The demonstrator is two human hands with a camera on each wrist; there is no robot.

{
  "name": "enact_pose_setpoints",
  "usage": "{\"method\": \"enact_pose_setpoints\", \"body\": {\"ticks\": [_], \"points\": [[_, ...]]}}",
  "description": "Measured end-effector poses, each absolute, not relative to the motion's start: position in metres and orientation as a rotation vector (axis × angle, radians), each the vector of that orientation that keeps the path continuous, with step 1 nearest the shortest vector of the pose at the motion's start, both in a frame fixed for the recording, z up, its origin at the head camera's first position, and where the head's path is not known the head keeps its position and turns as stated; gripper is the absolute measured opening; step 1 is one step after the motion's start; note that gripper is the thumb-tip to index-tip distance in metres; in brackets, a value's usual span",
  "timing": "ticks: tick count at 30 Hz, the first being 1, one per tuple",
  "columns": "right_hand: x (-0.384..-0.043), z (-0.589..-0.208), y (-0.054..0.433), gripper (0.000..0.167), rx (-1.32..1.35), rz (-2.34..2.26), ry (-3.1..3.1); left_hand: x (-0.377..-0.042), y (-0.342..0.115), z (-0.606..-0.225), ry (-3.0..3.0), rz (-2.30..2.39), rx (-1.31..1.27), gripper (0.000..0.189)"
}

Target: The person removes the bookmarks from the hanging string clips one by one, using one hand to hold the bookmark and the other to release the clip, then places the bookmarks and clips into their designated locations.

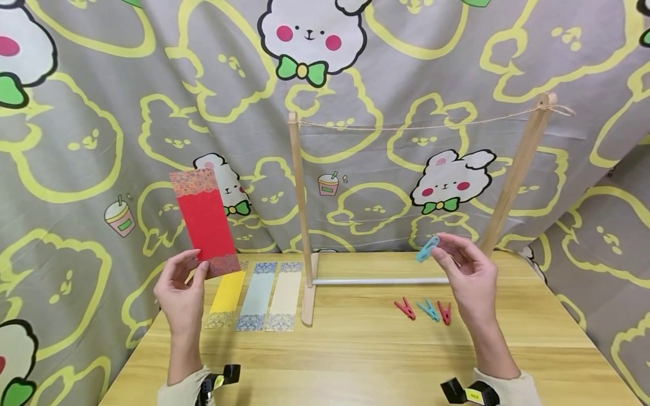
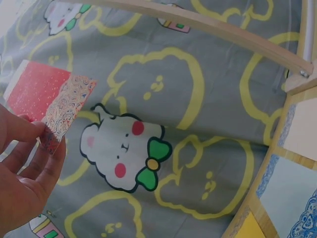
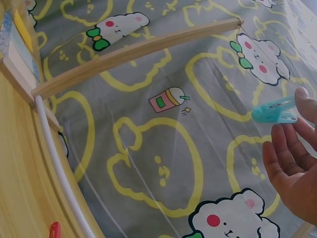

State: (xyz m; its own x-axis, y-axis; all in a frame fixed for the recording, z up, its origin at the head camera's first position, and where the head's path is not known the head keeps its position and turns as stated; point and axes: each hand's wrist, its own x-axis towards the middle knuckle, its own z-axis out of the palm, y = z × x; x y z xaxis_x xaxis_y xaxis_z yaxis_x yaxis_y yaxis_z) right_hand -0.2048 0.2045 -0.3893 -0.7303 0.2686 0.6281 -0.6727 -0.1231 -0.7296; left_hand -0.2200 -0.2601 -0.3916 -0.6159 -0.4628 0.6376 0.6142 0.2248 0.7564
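My left hand [image 1: 183,290] pinches the lower edge of a red paper strip [image 1: 205,223] with patterned ends, holding it upright above the table's left side. In the left wrist view, the thumb and fingers of that hand press the strip [image 2: 42,94] near its patterned end. My right hand [image 1: 469,273] pinches a light blue clothespin [image 1: 427,248] between thumb and fingertips, in front of the wooden rack's right post [image 1: 518,175]. The right wrist view shows the clothespin [image 3: 272,112] by its handle ends. A thin string [image 1: 406,127] runs between the tops of the two posts.
Yellow [image 1: 227,299], pale blue [image 1: 257,296] and cream [image 1: 284,296] paper strips lie left of the rack's left post [image 1: 301,197]. Two red clothespins [image 1: 405,309] and a blue one [image 1: 429,310] lie on the table [image 1: 355,361]. A white bar [image 1: 376,281] joins the rack's feet.
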Motion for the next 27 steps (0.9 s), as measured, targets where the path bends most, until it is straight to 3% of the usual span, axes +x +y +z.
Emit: {"method": "enact_pose_setpoints", "body": {"ticks": [27], "points": [[-0.215,-0.402,0.199,0.027,0.402,1.912,-1.613,-0.228,-0.275,-0.406,-1.645,-1.558,-0.041,0.030]]}}
